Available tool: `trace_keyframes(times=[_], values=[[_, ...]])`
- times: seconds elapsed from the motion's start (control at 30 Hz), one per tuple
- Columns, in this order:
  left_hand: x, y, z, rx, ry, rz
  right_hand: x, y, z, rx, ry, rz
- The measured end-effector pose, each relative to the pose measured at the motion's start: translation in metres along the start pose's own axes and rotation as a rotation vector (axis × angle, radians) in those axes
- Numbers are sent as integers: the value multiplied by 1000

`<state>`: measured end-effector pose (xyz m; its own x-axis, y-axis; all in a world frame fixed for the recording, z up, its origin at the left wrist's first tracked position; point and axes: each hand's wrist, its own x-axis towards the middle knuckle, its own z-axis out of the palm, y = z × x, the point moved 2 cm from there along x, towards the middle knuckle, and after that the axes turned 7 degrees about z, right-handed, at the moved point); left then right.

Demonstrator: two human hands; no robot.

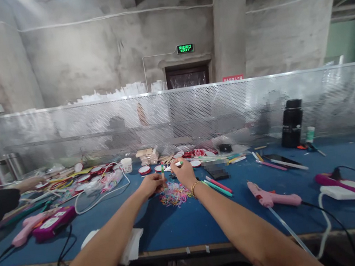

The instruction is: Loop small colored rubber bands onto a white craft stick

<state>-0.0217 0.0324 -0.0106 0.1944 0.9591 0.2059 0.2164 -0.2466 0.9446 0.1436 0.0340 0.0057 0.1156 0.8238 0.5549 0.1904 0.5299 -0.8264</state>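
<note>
pinching stick (162, 171) upright in left grip (153, 184), pen (178, 163) pinched in right grip (185, 174), both near bands (174, 194) on the desk (185, 229); stick likely light, stiff, a bit snappable, best taken low.

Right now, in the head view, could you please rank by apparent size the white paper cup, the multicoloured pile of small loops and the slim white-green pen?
1. Pile of small loops
2. Paper cup
3. Pen, partly covered by the right hand
</note>
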Motion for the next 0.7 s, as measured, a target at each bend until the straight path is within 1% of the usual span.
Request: trace_keyframes(times=[0.1, 0.23, 0.37, 0.5, 0.7], values=[[-1, 1, 0, 4, 3, -12, 1, 0, -1, 5, 15, 17], [-4, 5, 2, 6, -2, -14, 0, -1, 0, 22, -13, -3], [-5, 7, 2, 5, -2, -4, 0, -2, -1, 7, -1, -2], [-4, 5, 2, 16, -6, -9, 0, -1, 0, 25, -12, 2], [0, -1, 0, 8, -2, 0, 2, 2, 0, -35, 13, -7]])
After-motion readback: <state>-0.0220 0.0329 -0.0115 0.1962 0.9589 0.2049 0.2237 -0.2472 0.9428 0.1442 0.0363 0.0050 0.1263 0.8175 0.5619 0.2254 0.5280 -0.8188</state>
